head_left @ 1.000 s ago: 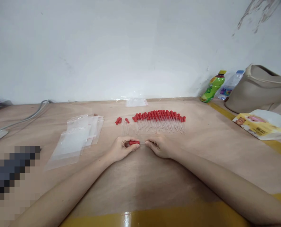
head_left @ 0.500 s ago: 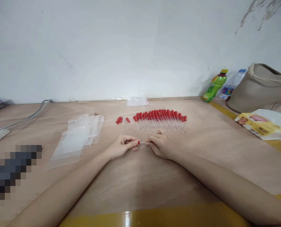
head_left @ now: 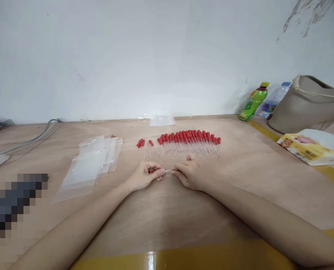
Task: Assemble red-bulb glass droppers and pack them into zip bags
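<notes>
My left hand (head_left: 147, 175) pinches a clear dropper tube (head_left: 168, 171) near its red bulb, part of which shows between the fingers. The other end of the tube is between the fingertips of my right hand (head_left: 189, 173). Just beyond my hands lies a row of several red-bulbed droppers (head_left: 190, 140), bulbs toward the wall. Left of the row are one red-bulbed dropper (head_left: 151, 143) beside clear tubes (head_left: 147, 152), and a few loose red bulbs (head_left: 140, 143).
Clear plastic bags (head_left: 84, 168) lie to the left, with a grey cable (head_left: 40, 135) beyond. At the right stand a green bottle (head_left: 253, 103), a clear bottle (head_left: 270, 105), a beige bag (head_left: 301, 108) and a yellow tissue pack (head_left: 310, 147).
The red bulb now sits deeper within my left fingers, and the left fingertips are on the clear tube. My right hand has barely shifted.
</notes>
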Demonstrator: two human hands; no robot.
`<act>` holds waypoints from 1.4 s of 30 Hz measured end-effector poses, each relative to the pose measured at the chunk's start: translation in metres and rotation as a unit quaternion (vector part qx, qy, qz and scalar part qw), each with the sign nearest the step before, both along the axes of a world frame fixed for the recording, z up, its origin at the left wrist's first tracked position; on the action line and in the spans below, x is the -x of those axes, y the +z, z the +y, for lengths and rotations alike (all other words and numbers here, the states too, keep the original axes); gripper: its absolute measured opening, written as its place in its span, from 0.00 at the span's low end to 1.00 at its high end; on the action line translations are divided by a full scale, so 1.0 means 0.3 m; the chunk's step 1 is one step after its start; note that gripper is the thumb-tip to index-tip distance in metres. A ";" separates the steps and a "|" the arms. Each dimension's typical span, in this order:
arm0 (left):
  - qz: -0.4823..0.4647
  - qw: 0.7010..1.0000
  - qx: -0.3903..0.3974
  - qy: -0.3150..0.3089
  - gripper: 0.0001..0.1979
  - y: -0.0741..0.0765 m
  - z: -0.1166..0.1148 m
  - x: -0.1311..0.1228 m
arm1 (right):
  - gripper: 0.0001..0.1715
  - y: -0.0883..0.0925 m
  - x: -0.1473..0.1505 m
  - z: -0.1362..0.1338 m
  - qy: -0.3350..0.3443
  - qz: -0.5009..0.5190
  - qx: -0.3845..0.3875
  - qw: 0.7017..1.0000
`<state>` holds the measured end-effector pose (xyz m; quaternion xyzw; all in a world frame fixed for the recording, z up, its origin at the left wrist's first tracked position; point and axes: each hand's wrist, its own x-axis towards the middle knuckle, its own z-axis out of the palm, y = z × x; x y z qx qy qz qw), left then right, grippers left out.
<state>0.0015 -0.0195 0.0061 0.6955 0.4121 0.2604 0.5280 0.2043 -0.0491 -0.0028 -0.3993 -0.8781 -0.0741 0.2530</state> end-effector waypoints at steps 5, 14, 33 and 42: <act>-0.003 1.000 0.003 -0.017 0.14 -0.004 0.012 0.008 | 0.15 -0.008 -0.009 0.008 -0.004 0.016 0.032 0.999; -0.011 0.999 0.003 -0.030 0.13 0.004 0.008 0.015 | 0.13 0.020 -0.010 -0.010 -0.034 0.040 0.065 0.996; 0.012 0.998 -0.047 -0.049 0.15 -0.001 -0.002 0.010 | 0.15 -0.025 -0.003 0.019 -0.028 0.094 0.144 0.985; -0.054 0.998 -0.036 0.000 0.14 -0.031 0.007 0.008 | 0.13 -0.011 -0.019 0.024 -0.041 0.113 0.155 0.981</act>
